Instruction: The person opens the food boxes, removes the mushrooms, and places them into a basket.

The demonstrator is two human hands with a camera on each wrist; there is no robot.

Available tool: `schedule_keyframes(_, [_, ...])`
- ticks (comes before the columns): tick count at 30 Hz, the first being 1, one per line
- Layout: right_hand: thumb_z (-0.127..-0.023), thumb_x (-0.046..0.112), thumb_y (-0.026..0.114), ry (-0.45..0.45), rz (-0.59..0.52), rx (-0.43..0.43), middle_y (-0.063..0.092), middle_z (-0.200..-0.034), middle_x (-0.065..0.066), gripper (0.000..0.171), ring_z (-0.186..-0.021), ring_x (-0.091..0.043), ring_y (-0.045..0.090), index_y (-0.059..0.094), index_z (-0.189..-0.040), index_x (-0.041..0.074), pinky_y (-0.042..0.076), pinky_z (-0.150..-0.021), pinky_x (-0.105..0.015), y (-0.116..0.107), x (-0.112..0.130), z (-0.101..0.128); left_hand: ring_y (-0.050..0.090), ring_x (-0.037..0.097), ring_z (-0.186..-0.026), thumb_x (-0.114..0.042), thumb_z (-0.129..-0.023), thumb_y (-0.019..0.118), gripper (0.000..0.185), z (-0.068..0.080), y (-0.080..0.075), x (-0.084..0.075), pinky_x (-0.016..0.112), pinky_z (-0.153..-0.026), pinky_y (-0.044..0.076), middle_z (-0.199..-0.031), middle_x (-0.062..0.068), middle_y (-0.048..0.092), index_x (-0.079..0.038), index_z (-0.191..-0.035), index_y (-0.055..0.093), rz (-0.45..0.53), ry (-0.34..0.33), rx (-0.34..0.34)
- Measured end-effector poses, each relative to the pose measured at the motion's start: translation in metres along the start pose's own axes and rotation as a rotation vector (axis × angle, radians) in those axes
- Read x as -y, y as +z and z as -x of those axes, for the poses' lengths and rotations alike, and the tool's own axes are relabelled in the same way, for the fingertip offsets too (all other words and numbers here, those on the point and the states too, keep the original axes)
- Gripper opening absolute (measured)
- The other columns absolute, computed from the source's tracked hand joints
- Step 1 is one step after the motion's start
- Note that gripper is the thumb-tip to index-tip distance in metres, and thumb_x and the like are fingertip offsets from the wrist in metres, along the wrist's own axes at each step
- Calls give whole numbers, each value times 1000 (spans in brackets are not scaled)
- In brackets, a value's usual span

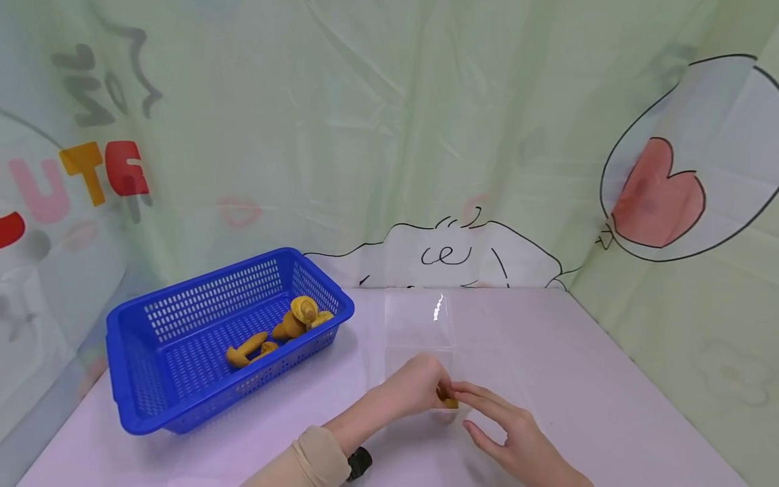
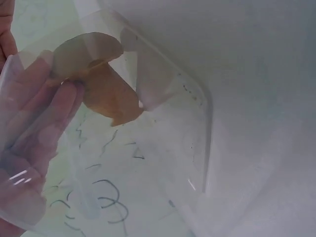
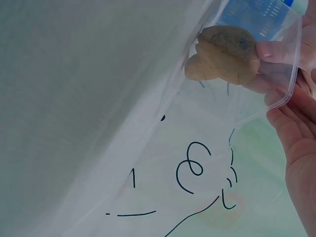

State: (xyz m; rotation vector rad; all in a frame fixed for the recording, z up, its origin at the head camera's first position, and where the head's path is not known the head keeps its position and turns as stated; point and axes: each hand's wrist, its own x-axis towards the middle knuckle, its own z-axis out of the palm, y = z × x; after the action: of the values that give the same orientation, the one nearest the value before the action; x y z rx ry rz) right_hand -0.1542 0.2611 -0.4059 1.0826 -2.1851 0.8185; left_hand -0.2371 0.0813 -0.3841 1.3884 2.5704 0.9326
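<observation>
A clear plastic box (image 2: 207,123) stands on the table in front of me. My left hand (image 1: 414,389) reaches down into it and pinches a brown mushroom (image 2: 111,94) between thumb and fingers. In the right wrist view, the thumb presses the side of this mushroom (image 3: 224,57) behind the clear wall. My right hand (image 1: 514,436) is at the box's right side, fingers extended and thumb spread apart. Its fingertips (image 3: 274,116) are right at the box rim, close to the left hand. In the head view, the left hand hides most of the mushroom.
A blue perforated basket (image 1: 136,365) stands at the left with several brown mushrooms (image 1: 246,350) along its near right side. Behind the box lies a clear flat panel (image 1: 420,321). A black object (image 1: 360,462) shows beside the left sleeve. A printed curtain (image 1: 365,135) encloses the table.
</observation>
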Motion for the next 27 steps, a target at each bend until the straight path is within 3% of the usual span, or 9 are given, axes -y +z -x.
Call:
schedule_keyframes(19, [-87, 11, 64, 31, 6, 9, 56, -124, -12, 37, -115, -17, 52, 58, -123, 3, 38, -94, -15, -2, 1, 0, 50, -6, -53, -5, -71, 79, 7, 6, -7, 6, 8, -54, 43, -63, -8, 64, -7, -76, 74, 14, -2, -10])
schedule_keyframes(27, [-88, 13, 64, 12, 6, -6, 57, -123, -13, 36, -114, -18, 53, 58, -122, 3, 38, -93, -15, 0, -2, 3, 54, -3, -57, -5, -70, 80, 10, 11, -15, 3, 10, -55, 47, -65, -8, 64, -7, -78, 74, 137, -60, -3])
